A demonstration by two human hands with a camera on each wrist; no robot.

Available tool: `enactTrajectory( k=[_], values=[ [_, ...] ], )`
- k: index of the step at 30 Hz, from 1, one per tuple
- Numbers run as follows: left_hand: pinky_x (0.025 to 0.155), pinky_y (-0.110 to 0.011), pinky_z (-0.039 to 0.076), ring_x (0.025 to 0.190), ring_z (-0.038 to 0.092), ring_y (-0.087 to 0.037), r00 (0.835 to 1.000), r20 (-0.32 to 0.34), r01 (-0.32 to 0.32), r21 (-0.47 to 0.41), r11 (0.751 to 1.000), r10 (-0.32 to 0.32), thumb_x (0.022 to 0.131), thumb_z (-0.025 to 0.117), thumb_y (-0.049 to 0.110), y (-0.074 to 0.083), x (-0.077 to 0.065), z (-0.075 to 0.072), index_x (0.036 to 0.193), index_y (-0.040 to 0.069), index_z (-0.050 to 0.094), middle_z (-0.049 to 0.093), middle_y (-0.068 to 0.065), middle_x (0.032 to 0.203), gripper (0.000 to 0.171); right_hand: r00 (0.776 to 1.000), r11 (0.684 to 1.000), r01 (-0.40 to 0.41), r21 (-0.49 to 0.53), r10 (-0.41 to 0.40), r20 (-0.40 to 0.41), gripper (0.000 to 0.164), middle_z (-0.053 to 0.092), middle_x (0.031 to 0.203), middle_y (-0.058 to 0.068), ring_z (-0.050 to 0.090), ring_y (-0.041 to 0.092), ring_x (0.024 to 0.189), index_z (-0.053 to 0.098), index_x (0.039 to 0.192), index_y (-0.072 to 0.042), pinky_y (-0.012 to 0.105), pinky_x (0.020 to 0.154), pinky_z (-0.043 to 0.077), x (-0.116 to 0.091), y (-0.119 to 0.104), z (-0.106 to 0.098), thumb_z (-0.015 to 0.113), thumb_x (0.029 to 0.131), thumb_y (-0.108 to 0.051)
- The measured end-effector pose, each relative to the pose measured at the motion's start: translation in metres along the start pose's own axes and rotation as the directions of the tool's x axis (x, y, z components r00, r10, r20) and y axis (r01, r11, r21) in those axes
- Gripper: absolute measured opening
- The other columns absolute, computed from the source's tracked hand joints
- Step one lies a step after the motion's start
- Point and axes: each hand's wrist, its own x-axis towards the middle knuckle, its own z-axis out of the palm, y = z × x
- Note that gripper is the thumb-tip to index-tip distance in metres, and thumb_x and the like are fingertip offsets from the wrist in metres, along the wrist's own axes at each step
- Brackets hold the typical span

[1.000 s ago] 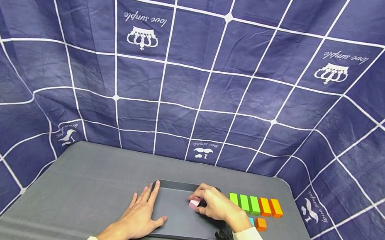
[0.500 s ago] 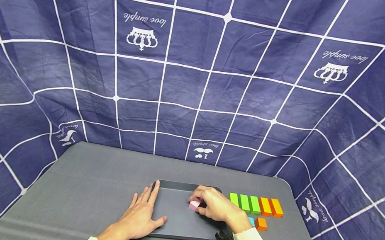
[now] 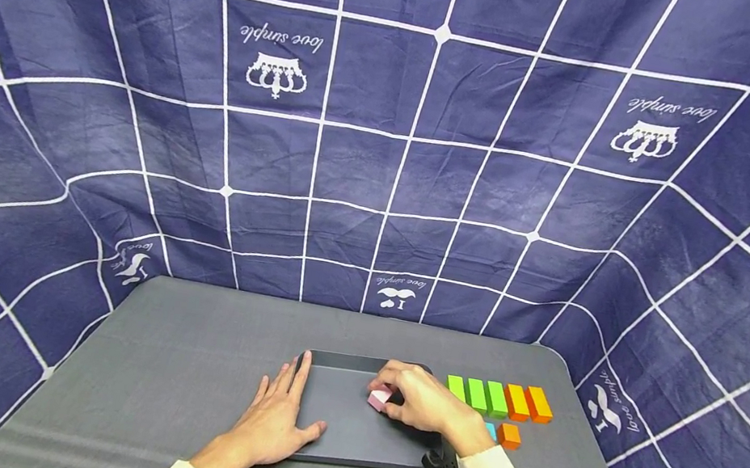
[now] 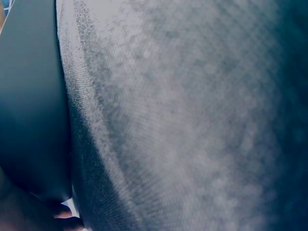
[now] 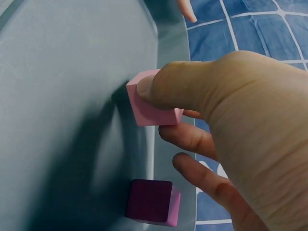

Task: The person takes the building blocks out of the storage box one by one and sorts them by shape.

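Observation:
My right hand (image 3: 419,396) pinches a light pink block (image 5: 149,103) between thumb and fingers, over the right part of a dark grey tray (image 3: 339,457). In the right wrist view, a magenta block (image 5: 151,202) sits inside the tray near its wall, below the pinched block; the hand hides it in the head view. My left hand (image 3: 272,418) lies with spread, straight fingers along the tray's left edge, the thumb reaching inward over it. The left wrist view mostly shows grey cloth and the dark side of the tray (image 4: 33,96).
Right of the tray stands a row of green blocks (image 3: 476,397) and orange-yellow blocks (image 3: 528,405). In front of them sit an orange block (image 3: 508,437) and a blue block (image 3: 491,430), partly behind my right wrist. A blue curtain (image 3: 354,182) surrounds the grey table (image 3: 177,366).

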Motion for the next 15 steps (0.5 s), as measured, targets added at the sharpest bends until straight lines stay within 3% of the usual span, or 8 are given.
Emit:
enactTrajectory(
  k=[15],
  values=[
    [0.142,-0.081,0.023,0.177,0.032,-0.054,1.0,0.0,-0.004,-0.003,1.0,0.004,0.096,0.09,0.053,-0.0006,-0.0004,0.0003,0.188,0.007,0.015,0.031,-0.03,0.19,0.127,1.0,1.0,-0.005,-0.011,0.005,-0.025,0.035,0.08,0.125,-0.003,0.076,0.009,0.113,0.086,0.131,-0.013,0.033,0.103,0.067,-0.0091,-0.0018,-0.0079,0.089,0.096,-0.007]
  ],
)
